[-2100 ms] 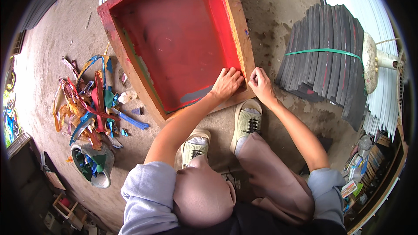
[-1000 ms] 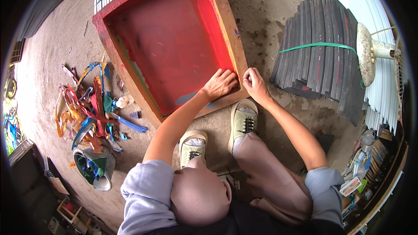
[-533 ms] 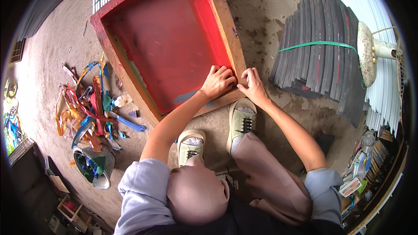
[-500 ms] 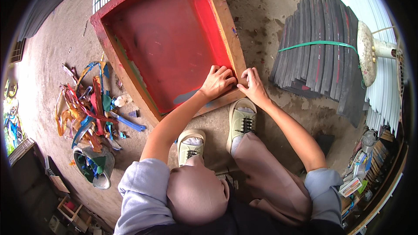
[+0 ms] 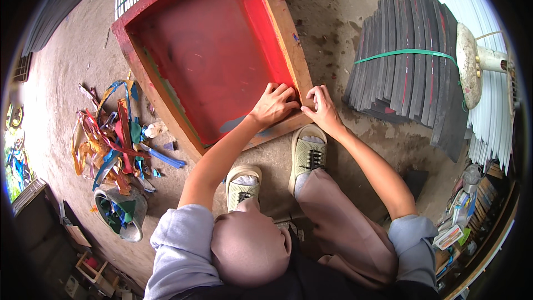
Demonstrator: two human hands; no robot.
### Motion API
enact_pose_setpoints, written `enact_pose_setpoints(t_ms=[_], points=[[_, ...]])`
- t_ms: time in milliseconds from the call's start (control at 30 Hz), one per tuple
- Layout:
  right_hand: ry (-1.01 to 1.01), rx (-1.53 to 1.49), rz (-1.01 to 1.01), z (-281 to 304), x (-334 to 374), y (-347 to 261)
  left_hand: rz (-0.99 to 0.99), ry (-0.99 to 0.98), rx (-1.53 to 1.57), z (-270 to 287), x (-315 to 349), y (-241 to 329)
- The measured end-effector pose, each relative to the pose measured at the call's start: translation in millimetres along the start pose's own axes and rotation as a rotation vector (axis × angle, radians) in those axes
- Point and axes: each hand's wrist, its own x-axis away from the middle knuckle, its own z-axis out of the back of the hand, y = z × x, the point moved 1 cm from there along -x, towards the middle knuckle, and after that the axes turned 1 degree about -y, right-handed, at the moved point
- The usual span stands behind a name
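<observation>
Head view: left hand (image 5: 274,103) and right hand (image 5: 323,111) curl at a rectangular, paint-smeared wooden frame (image 5: 283,30); grip unclear.

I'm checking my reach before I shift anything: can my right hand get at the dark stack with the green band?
Probably yes: your right hand is at the near right corner of the wooden frame, and only stained floor shows between it and the dark stack.

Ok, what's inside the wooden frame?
The wooden frame holds a red-coated panel with a grey patch near its near edge. The left hand is in the near right corner; whatever lies beneath it is covered.
</observation>
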Motion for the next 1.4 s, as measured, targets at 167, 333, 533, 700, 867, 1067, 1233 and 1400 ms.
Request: enact_pose_setpoints(t_ms=[167, 333, 533, 700, 867, 1067, 1233, 1400], points=[[0.044, -0.024, 0.043, 0, 0, 4, 0.060, 0.024, 0.064, -3, -3, 2], [0.049, -0.049, 0.035, -2, 0, 2, 0.153, 0.128, -0.005, -11, -6, 3], [0.026, 0.040, 0.105, 2, -2, 2, 0.129, 0.116, -0.014, -17, -5, 6], [-0.049, 0.117, 0.050, 3, -4, -6, 0.165, 0.104, -0.033, -18, -6, 8], [-0.100, 0.126, -0.018, 8, -6, -16, 0.207, 0.167, 0.021, -11, -2, 10], [-0.080, 0.110, 0.000, 6, -4, -13, 0.209, 0.121, 0.122, -1, -1, 10], [-0.120, 0.141, -0.035, 9, -6, -16, 0.119, 0.037, 0.105, 2, 1, 3], [-0.115, 0.148, -0.009, 11, -6, -16, -0.053, -0.016, -0.008, 4, 4, -3]])
